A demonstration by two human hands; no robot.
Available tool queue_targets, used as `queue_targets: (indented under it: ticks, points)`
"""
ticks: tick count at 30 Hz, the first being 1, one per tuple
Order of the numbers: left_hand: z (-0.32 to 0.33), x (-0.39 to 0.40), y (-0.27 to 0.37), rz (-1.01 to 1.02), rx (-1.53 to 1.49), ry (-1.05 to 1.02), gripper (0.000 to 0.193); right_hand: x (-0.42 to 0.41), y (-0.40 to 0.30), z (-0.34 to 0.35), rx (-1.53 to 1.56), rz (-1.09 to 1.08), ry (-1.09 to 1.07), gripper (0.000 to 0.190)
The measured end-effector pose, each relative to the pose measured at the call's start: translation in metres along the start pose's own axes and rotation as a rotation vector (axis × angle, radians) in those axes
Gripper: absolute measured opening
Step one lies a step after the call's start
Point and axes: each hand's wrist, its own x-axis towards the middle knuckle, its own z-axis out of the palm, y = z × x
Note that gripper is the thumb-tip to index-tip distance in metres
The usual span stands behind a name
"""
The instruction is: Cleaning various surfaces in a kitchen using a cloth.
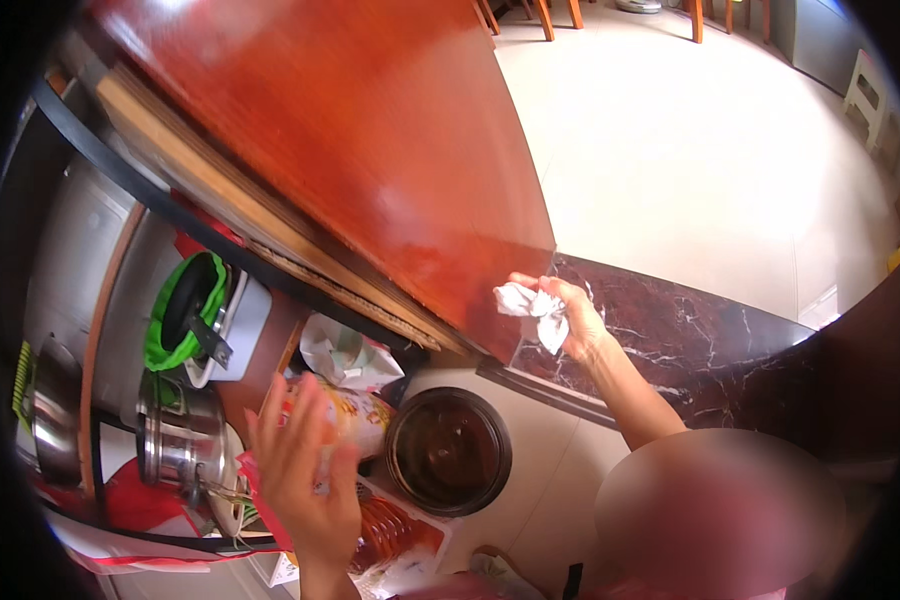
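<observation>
My right hand [581,315] is closed around a crumpled white cloth or tissue [536,304], over the dark marble threshold [645,315] beside the lower end of a glossy reddish-brown wooden door [390,135]. My left hand [304,457] is raised with its fingers apart and nothing in it. It hovers in front of a printed plastic package [360,420] and a shelf of cookware. A round dark lidded container [448,451] stands on the floor between my two hands.
A rack at the left has a black frame [187,225] and holds steel pots [187,435], a green basin [195,352] with a black pan, and a white tray [255,322]. Bottles of reddish liquid [386,529] stand in a crate below. Wooden chair legs [546,19] rise beyond the pale tiled floor [690,150].
</observation>
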Motion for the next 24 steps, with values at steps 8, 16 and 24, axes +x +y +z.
queue_targets:
  ticks: [8,16,24]
  points:
    - [-0.012,-0.038,0.043,0.025,-0.055,-0.275,0.036,0.022,-0.022,0.009,-0.159,0.028,0.067,0.029]
    - [0.039,-0.073,0.041,-0.168,-0.334,-0.365,0.036,0.029,0.029,0.057,-0.559,-0.59,0.066,0.061]
    - [0.038,-0.064,0.04,-0.203,-0.214,-0.394,0.035,0.019,0.075,0.153,-0.908,-1.29,0.154,0.063]
